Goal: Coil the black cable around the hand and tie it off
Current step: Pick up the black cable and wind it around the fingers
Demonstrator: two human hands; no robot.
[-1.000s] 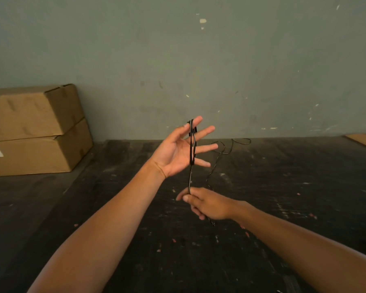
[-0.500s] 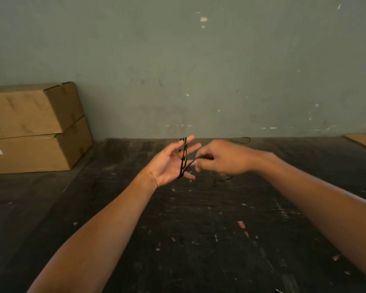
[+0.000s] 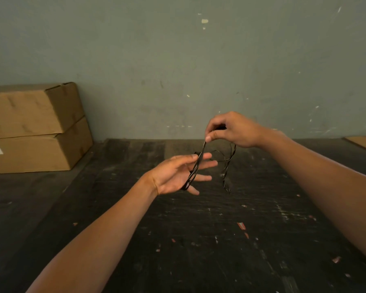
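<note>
Black cable (image 3: 194,169) looped across open left hand (image 3: 175,176), fingers spread; pinched above by right hand (image 3: 232,130), slack dangling over dark bench (image 3: 199,229).

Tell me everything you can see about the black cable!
The black cable is thin, glossy and bendy. Several turns wrap the left hand, crossing its palm and straight fingers. One strand rises to the right hand, which pinches it between thumb and fingertip. The loose rest dangles below that hand, above the dark floor.

Dark scuffed floor (image 3: 199,250); two stacked cardboard boxes (image 3: 36,127) at left wall.
</note>
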